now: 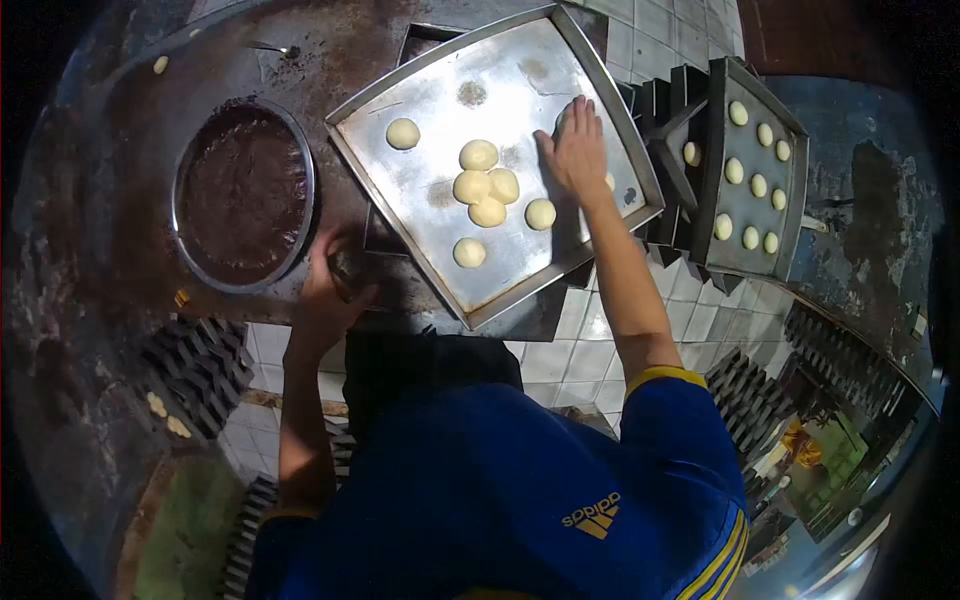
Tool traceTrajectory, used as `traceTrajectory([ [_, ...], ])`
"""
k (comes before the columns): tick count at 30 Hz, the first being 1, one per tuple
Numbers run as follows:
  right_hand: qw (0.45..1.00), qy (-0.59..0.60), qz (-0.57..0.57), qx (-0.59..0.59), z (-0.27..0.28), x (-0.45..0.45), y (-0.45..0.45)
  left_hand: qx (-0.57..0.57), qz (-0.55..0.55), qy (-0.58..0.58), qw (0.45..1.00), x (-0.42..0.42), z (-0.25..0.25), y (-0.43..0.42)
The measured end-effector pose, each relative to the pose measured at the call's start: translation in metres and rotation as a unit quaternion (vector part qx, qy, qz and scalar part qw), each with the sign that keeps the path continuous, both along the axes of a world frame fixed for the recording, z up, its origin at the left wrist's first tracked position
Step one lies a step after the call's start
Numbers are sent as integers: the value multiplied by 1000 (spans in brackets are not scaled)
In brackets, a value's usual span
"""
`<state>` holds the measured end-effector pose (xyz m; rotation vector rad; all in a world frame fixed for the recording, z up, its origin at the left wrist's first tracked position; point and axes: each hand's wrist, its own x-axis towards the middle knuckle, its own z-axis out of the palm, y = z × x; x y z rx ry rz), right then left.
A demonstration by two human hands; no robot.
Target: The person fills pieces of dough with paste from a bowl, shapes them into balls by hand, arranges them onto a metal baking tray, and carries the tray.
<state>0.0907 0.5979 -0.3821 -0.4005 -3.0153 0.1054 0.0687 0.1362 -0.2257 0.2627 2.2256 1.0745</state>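
Head view: round pan (305, 170) beside tray (425, 95); dough balls (472, 187) mid-tray; right hand (580, 158) palm-down, right edge, thumb spread; left hand (324, 302) curved wide

Dark-blue short-sleeved shirt (440, 480); yellow sleeve trim (668, 374); yellow stripes (724, 557); yellow adidas logo (596, 524); black lower garment (425, 368).

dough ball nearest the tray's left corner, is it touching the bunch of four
Apart: the head view shows bare tray between dough ball and bunch.
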Motion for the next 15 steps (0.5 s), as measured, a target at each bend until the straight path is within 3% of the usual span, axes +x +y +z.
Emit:
traceTrajectory([
  [3, 993, 52, -27, -98, -39, 4, 3, -48, 24, -14, 998, 5, 5, -10],
  [4, 974, -181, 73, 110, -64, -4, 38, -16, 20, 47, 999, 7, -6, -9],
  [5, 975, -179, 74, 111, -48, -9, 37, 14, 12, 104, 994, 10, -14, -9],
  [6, 986, -28, -17, -166, -14, -8, 33, 13, 11, 101, 995, 13, -17, -8],
  [7, 892, 129, -104, -421, 12, -8, 29, -5, -28, 100, 995, 13, -21, -2],
  [8, 935, 177, -72, -298, 20, -6, 24, -13, -45, 100, 994, 13, -25, 8],
  [9, 936, 175, -71, -297, 41, -3, 12, -20, -63, 99, 993, 12, -29, 18],
  [11, 892, -125, -54, -430, 91, 8, -27, 110, -15, 1, 994, 15, -35, 45],
  [12, 906, -145, 11, -397, 98, 20, -53, 108, -16, 0, 994, 16, -43, 57],
  [14, 930, -143, 124, -314, 104, 45, -98, 250, -61, 54, 965, 15, -68, 82],
  [15, 941, -125, 169, -265, 96, 59, -114, 251, -60, 56, 965, 13, -80, 94],
])
